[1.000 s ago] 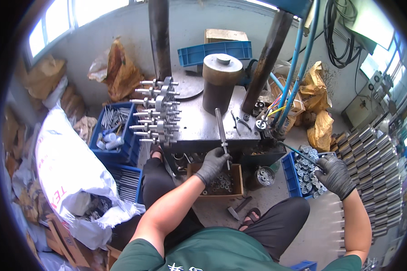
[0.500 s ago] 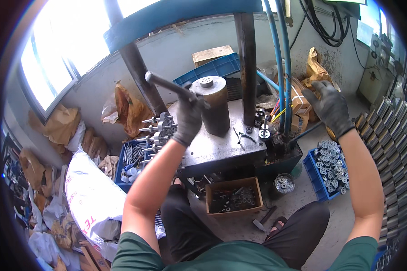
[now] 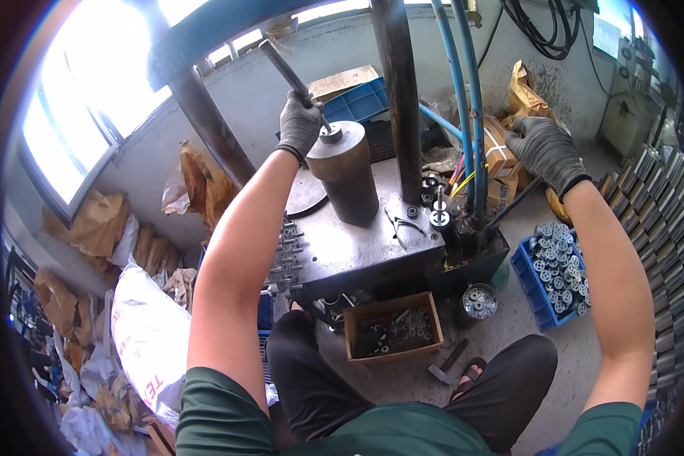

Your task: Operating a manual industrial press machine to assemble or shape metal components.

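My left hand [image 3: 300,129], in a grey glove, is closed around a metal rod [image 3: 283,67], which leans up and to the left. The rod's lower end is at the small ring [image 3: 330,134] on top of a thick metal cylinder [image 3: 346,178]; my fingers partly hide that contact. The cylinder stands on the press table [image 3: 342,254]. To the right, my gloved right hand [image 3: 547,152] is curled at the upper end of a dark lever [image 3: 513,204], whose tip it hides. Pliers [image 3: 403,226] lie on the table, and several gear-bearing shafts [image 3: 285,258] sit at its left edge.
Press columns [image 3: 397,99] and blue hoses [image 3: 475,114] rise between my hands. Below are a cardboard box of small parts [image 3: 349,346], a can [image 3: 479,304] and a hammer [image 3: 448,361]. A blue crate of round parts [image 3: 536,304] and stacked metal pieces [image 3: 653,228] stand right.
My left hand has moved the rod to the cylinder's top and tilted it steeper. My right hand's fingers have drawn together at the lever. The view has shifted slightly.
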Tool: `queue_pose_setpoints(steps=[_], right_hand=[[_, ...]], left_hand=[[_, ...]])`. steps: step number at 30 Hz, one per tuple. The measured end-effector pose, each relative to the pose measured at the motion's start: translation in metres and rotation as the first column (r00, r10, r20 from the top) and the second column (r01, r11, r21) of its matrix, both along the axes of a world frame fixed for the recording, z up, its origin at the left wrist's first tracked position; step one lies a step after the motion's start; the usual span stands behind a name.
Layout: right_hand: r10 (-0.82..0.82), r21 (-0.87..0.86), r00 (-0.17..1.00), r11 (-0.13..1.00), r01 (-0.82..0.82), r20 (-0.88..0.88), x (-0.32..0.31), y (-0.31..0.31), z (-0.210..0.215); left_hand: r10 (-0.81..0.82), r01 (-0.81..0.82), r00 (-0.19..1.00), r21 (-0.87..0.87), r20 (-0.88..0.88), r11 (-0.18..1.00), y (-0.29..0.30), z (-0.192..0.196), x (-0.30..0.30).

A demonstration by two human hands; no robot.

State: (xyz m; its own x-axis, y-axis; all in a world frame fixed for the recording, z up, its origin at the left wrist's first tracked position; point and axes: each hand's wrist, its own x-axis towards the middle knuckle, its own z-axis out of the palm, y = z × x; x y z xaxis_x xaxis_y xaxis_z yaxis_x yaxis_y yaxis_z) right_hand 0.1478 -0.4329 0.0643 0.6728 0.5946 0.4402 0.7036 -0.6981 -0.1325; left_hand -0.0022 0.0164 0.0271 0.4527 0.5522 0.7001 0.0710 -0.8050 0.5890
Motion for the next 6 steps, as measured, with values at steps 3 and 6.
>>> queue_pose_setpoints(steps=[3, 6], right_hand=[[-0.015, -0.012, 1.0, 1.0, 0.015, -0.027, 0.003, -0.007, 0.001], [-0.023, 0.009, 0.997, 1.0, 0.024, -0.075, -0.003, -0.005, -0.002]], left_hand=[[0.067, -0.062, 0.992, 0.056, -0.104, 0.997, -0.023, 0.014, 0.009], [0.176, -0.137, 0.94, 0.147, -0.294, 0.98, -0.03, 0.025, 0.008]])
